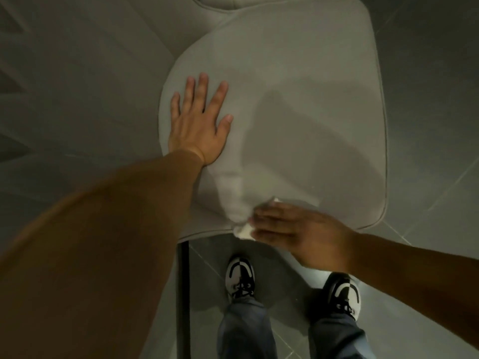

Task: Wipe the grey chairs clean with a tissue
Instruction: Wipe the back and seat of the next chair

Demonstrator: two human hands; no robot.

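Observation:
A grey cushioned chair seat (298,86) fills the middle of the head view. My left hand (201,123) lies flat on the seat's left side, fingers straight and spread. My right hand (298,234) is at the seat's near edge, blurred, with its fingers stretched out over a white tissue (243,230). The tissue sticks out from under the fingertips against the seat edge; most of it is hidden beneath the hand.
A dark chair leg (183,294) runs down from the seat's near-left corner. My two black-and-white shoes (239,275) stand on the grey tiled floor (427,73) right below the seat. A second grey seat or cushion (90,73) adjoins on the left.

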